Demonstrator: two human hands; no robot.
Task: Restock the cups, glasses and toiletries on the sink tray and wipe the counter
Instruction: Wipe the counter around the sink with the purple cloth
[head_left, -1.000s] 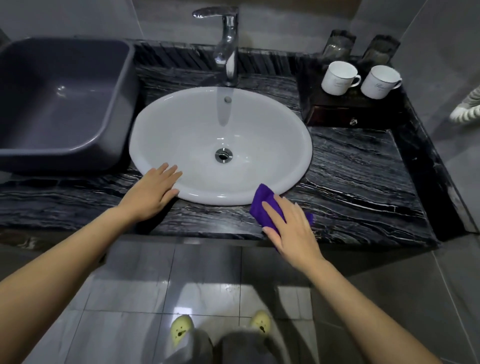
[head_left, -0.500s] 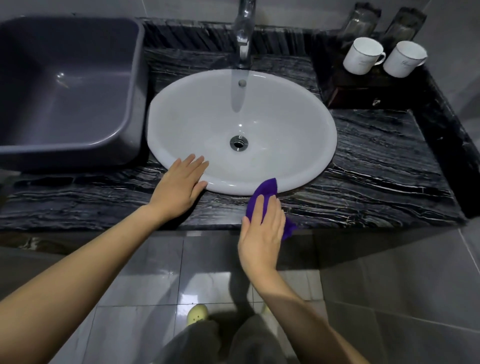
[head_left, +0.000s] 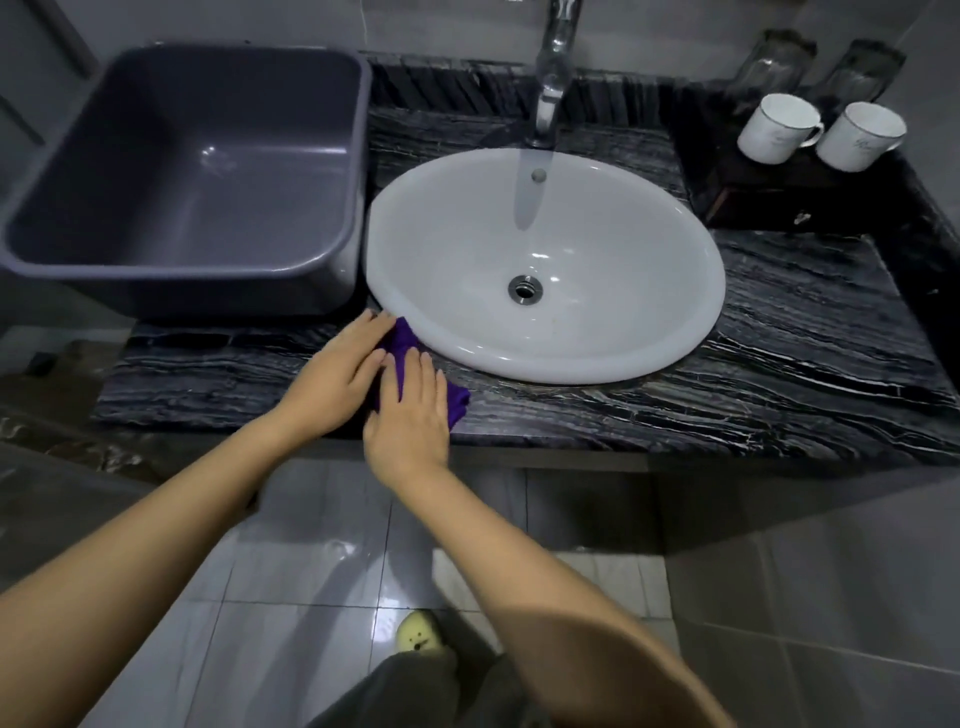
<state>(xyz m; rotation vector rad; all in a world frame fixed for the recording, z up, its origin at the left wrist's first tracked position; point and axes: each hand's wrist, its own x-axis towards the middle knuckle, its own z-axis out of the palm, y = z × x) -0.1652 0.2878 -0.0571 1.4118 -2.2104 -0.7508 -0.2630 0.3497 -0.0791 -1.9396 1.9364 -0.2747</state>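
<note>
Both hands (head_left: 363, 384) flat on purple cloth (head_left: 402, 343) by sink (head_left: 649, 358)

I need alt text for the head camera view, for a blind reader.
Both hands, left hand and right hand, press a purple cloth on the black marble counter beside the white oval sink. A grey plastic tub sits left; two white mugs stand back right.
</note>
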